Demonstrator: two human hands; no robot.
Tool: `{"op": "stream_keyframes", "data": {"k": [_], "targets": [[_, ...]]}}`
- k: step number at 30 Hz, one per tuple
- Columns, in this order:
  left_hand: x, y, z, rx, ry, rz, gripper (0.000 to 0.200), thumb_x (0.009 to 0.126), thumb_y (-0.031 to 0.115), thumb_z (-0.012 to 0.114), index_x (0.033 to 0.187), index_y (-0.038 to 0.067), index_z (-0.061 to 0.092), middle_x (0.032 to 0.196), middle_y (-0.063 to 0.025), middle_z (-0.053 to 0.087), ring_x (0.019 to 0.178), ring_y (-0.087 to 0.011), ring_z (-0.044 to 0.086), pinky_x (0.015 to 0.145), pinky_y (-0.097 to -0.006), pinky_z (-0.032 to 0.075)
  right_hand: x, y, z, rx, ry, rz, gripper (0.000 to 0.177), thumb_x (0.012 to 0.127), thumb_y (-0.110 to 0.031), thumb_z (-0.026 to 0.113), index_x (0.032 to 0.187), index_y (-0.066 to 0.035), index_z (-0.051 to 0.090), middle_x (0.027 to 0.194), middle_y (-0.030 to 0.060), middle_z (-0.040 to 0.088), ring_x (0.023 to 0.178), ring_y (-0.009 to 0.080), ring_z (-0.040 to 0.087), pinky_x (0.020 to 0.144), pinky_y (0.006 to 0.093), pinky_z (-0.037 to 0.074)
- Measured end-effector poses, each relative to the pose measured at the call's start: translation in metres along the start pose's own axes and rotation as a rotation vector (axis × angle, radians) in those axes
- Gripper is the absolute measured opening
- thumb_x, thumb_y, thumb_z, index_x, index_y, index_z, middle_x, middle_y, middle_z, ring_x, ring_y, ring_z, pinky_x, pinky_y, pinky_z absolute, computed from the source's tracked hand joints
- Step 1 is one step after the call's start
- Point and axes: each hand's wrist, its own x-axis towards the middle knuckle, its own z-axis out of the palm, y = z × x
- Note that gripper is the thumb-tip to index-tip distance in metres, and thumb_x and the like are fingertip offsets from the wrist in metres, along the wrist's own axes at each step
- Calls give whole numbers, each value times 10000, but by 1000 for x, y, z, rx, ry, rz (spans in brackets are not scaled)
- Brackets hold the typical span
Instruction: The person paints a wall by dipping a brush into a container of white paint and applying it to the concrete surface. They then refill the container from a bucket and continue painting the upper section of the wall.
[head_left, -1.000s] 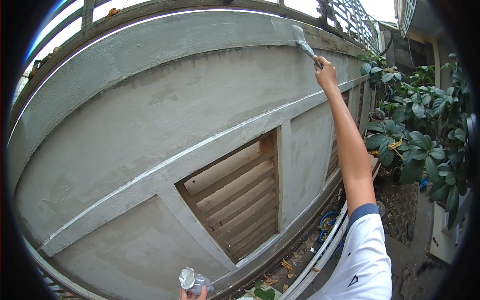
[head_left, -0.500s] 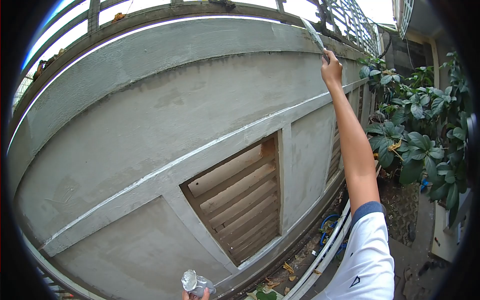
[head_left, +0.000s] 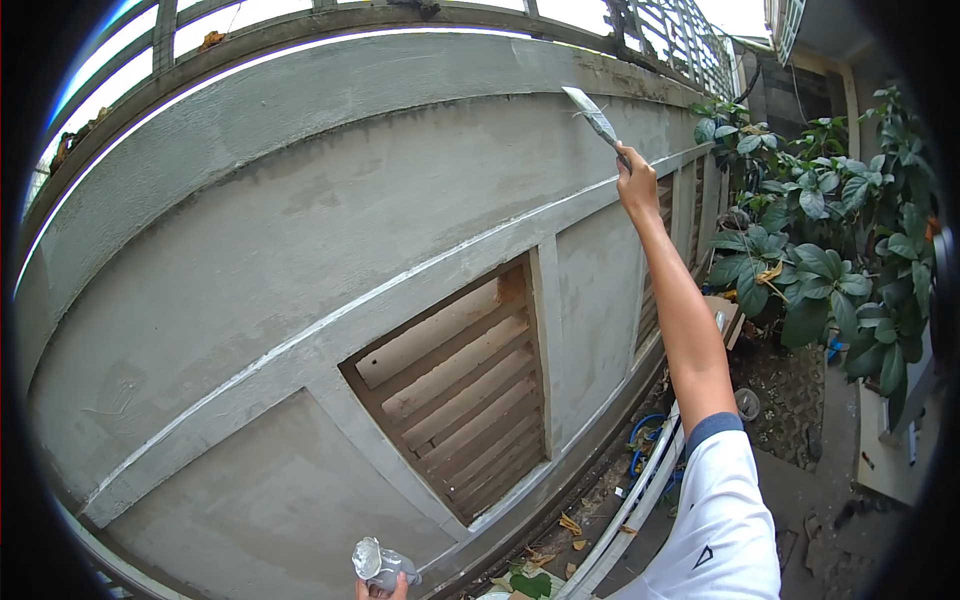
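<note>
My right hand (head_left: 636,184) is raised high and grips the handle of a paintbrush (head_left: 595,119). Its grey bristles touch the upper part of a grey cement wall (head_left: 300,230), just below the wall's top band. At the bottom edge of the view my left hand (head_left: 378,590) is mostly cut off; it holds a small cup (head_left: 376,564) wrapped in silvery foil, close to the wall's foot.
A slatted brown vent (head_left: 455,385) is set in the wall. Leafy green plants (head_left: 820,260) crowd the right side. A white pole (head_left: 625,520), a blue hose (head_left: 645,440) and dry leaves lie on the ground by the wall's base. A lattice fence (head_left: 670,35) tops the wall.
My right hand brought the brush down and to the left, from the wall's top edge onto the face below it. The left hand and cup barely moved.
</note>
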Motion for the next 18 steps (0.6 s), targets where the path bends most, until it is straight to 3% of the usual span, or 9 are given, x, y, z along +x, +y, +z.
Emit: {"op": "stream_keyframes", "data": {"k": [4, 8, 10, 18], "targets": [[0, 1, 0, 11, -19, 28, 450, 667, 27, 810, 1068, -39, 618, 946, -46, 632, 815, -126, 569, 730, -282, 476, 2, 1, 7, 102, 154, 31, 309, 854, -37, 556, 1151, -113, 599, 1057, 202, 622, 1002, 386, 579, 822, 449, 466], [2, 2, -2, 57, 4, -1, 440, 663, 28, 813, 1054, -38, 623, 928, -42, 634, 803, -122, 567, 726, -280, 476, 8, -14, 22, 90, 125, 51, 316, 853, -35, 556, 1157, -110, 596, 1058, 196, 625, 1007, 383, 579, 829, 446, 466], [2, -1, -3, 49, 33, 10, 434, 660, 30, 816, 1045, -40, 626, 919, -42, 636, 796, -114, 565, 721, -281, 477, 0, -22, 29, 41, -36, 96, 324, 850, -31, 557, 1163, -109, 593, 1058, 196, 627, 1013, 379, 579, 828, 440, 467], [1, 0, -15, -1, 46, -20, 424, 663, 7, 807, 1044, -42, 627, 912, -36, 633, 795, -105, 562, 713, -272, 475, -32, -14, 28, 107, 43, 154, 304, 866, -38, 551, 1165, -80, 586, 1092, 204, 619, 1042, 374, 575, 836, 420, 472]]}}
